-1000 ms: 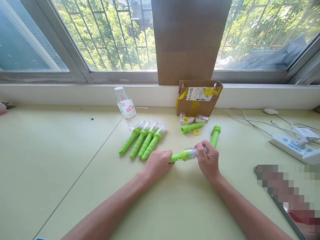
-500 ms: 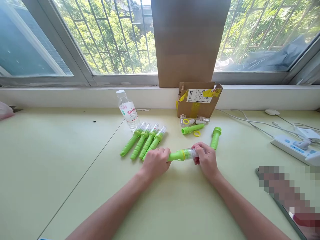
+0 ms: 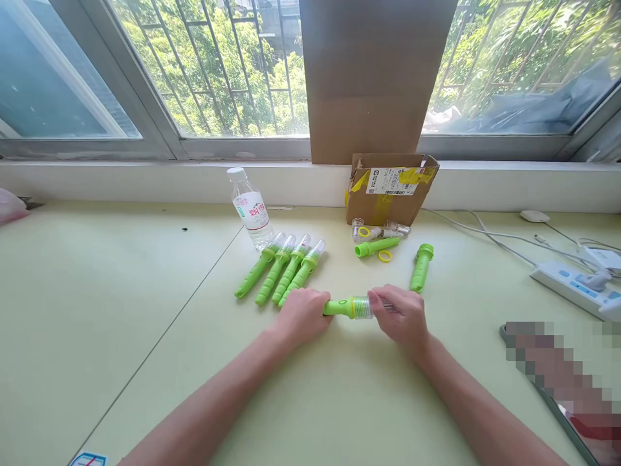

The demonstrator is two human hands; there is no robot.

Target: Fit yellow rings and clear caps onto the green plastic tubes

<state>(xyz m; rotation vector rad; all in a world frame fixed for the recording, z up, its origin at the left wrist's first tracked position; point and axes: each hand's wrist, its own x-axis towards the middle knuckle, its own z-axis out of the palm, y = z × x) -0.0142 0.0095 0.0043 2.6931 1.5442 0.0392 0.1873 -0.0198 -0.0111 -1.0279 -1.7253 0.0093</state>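
My left hand (image 3: 303,317) is closed around the green handle (image 3: 338,308) of a torch-like stick held level just above the table. A clear ribbed cap (image 3: 361,307) sits over the handle's threaded end, with a thin yellow ring at its base. The fingers of my right hand (image 3: 400,315) are wrapped round the cap's far end and hide its tip. Beyond my left hand, several green sticks with clear caps (image 3: 281,268) lie side by side. An uncapped green handle (image 3: 422,267) lies past my right hand.
A water bottle (image 3: 250,210) stands behind the capped sticks. In front of a cardboard box (image 3: 388,188) lie another green handle (image 3: 377,246), yellow rings (image 3: 385,256) and clear caps (image 3: 398,227). On the right are a power strip (image 3: 575,288), cables and a phone (image 3: 557,388).
My right hand has turned over around the clear cap, its back now more on top. The handle has rolled a little, and the view has shifted slightly.
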